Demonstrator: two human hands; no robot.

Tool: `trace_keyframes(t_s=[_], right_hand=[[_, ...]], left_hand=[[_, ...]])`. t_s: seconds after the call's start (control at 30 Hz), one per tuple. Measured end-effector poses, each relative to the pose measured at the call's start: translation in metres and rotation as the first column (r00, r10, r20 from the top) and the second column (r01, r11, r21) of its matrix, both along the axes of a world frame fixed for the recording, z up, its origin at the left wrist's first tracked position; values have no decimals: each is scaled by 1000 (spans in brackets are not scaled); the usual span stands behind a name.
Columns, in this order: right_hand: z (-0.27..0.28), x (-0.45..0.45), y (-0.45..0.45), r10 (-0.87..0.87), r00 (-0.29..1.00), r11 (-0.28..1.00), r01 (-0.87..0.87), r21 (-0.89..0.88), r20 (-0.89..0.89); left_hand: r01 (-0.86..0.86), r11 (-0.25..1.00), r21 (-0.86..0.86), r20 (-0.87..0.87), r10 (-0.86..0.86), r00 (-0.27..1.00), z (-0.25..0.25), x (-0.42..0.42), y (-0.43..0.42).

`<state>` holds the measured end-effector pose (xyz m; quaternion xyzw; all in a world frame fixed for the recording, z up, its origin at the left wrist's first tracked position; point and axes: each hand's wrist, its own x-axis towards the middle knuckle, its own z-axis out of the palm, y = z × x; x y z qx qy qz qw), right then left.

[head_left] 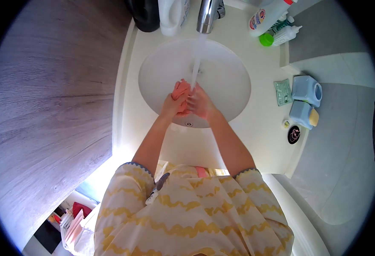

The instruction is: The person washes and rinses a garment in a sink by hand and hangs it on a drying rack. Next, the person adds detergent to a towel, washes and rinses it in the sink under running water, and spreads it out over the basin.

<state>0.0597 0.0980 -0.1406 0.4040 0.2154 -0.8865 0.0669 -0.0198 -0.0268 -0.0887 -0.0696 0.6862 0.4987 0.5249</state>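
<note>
My left hand (171, 106) is closed around a wet-looking coral-pink cloth (180, 90), bunched up over the near part of the white oval sink (232, 85). Beside it, my right hand (201, 103) is in the stream of running water (197, 59), close against the cloth's right side. Its fingers are smeared by motion, so whether they grip the cloth cannot be made out. Above the far rim, a chrome faucet (207, 17) pours onto the hands. Part of the cloth is hidden by the left fingers.
Behind the sink stand a black bottle (147, 15) and a white jug (170, 17). A white spray bottle (268, 18) and small bottles occupy the back right corner. Along the right edge lie a green packet (283, 92), blue containers (303, 89) and a black round item (294, 135). A wooden panel (55, 94) borders the left.
</note>
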Motion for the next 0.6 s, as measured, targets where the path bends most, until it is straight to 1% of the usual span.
trace_keyframes(t_s=[0.03, 0.07, 0.1, 0.13, 0.2, 0.23, 0.3, 0.4, 0.43, 0.47, 0.5, 0.53, 0.57, 0.6], right_hand=[[-9, -7, -10, 15, 998, 997, -20, -74, -60], [-21, -15, -19, 26, 992, 989, -44, -143, -120], [-27, -24, -29, -66, 951, 990, 24, -140, -302], [-33, -28, -33, -97, 962, 994, 80, -76, -255], [-18, -37, -36, -166, 972, 982, 178, 61, -164], [-14, -39, -34, -188, 962, 982, 190, -12, -197], [-8, -40, -27, -240, 936, 966, 205, -157, -256], [7, -42, -19, -262, 941, 961, 232, -152, -213], [1, -41, -14, -298, 933, 948, 266, -172, -200], [-10, -42, -7, -334, 924, 935, 300, -191, -187], [-22, -39, 0, -370, 912, 920, 333, -206, -175], [-32, -34, 6, -423, 891, 903, 400, -156, -164], [-44, -27, 13, -476, 866, 879, 465, -102, -155], [-49, -20, 20, -527, 837, 849, 526, -46, -148]], left_hand=[[-77, 993, 87, 124, 66, 990, -5, -1, -4], [-94, 988, 122, 175, 72, 982, 2, 0, -4], [-112, 981, 156, 228, 75, 971, 12, 5, -2], [-133, 973, 190, 285, 75, 956, 17, 8, -2], [-113, 973, 203, 422, 17, 906, 5, 2, -11], [-106, 972, 211, 487, -11, 874, -1, 0, -15], [-166, 966, 200, 432, 65, 900, 5, 5, -14], [-223, 953, 204, 352, 142, 925, 12, 11, -2], [-238, 949, 207, 326, 162, 931, 11, 13, 3], [-227, 959, 171, 289, 172, 942, 6, 14, 10], [-217, 966, 139, 251, 178, 951, -8, 12, 19], [-208, 972, 106, 214, 181, 960, -21, 10, 28], [-235, 965, 120, 217, 206, 954, -43, 9, 37], [-312, 930, 194, 311, 243, 919, -70, 8, 46]])
